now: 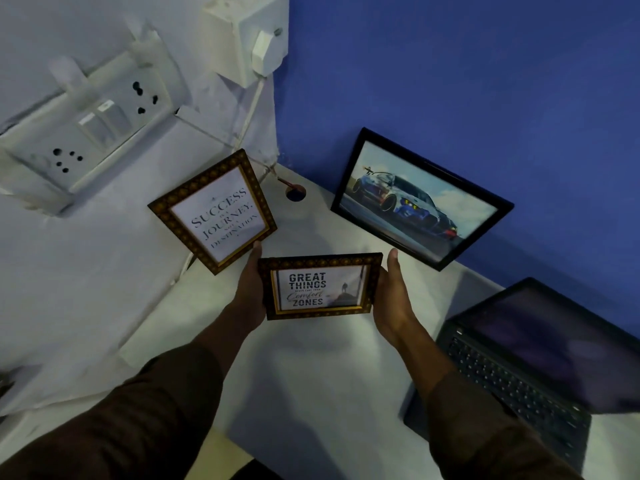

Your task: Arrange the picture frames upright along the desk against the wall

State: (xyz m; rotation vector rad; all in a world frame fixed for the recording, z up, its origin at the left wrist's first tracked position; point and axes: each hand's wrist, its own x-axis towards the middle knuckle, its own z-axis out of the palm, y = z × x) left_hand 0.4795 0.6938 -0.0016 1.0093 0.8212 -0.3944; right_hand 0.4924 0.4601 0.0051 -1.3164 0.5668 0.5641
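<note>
I hold a small brown patterned frame reading "Great Things… Comfort Zones" (320, 287) over the middle of the white desk (311, 375). My left hand (251, 292) grips its left edge and my right hand (393, 299) presses flat against its right edge. A second brown frame reading "Success is a Journey" (213, 211) leans upright against the white wall at the left. A larger black frame with a race car picture (420, 199) leans against the blue wall at the right.
An open dark laptop (530, 368) sits on the desk at the right. A round cable hole (295, 192) lies in the desk's back corner. A switch and socket panel (93, 129) and a white box with a cable (249, 36) are on the white wall.
</note>
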